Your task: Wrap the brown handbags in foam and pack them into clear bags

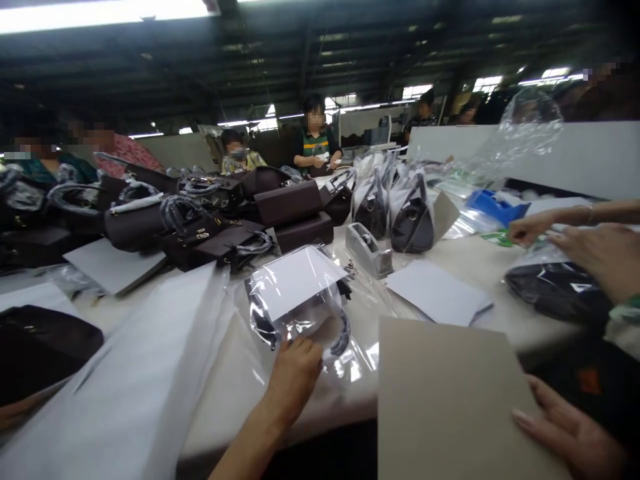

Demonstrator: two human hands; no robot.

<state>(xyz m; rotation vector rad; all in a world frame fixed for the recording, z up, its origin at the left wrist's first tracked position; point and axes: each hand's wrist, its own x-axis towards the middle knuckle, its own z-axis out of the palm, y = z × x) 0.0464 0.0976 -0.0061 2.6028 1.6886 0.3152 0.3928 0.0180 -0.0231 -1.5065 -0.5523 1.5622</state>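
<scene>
My left hand (295,373) rests on the near end of a clear plastic bag (300,313) that holds a dark handbag and a white sheet, fingers pinching the plastic. Down at the lower right, my right hand (570,433) grips the edge of a grey cardboard sheet (445,393), which stands tilted at the table's front edge. The bag lies flat on the white table (240,380) just left of the cardboard.
A tape dispenser (369,250) and a stack of white paper (440,293) lie beyond the bag. Dark handbags and boxes (210,227) crowd the far left. A co-worker's hands (575,240) handle a bagged item on the right. Several people sit across the table.
</scene>
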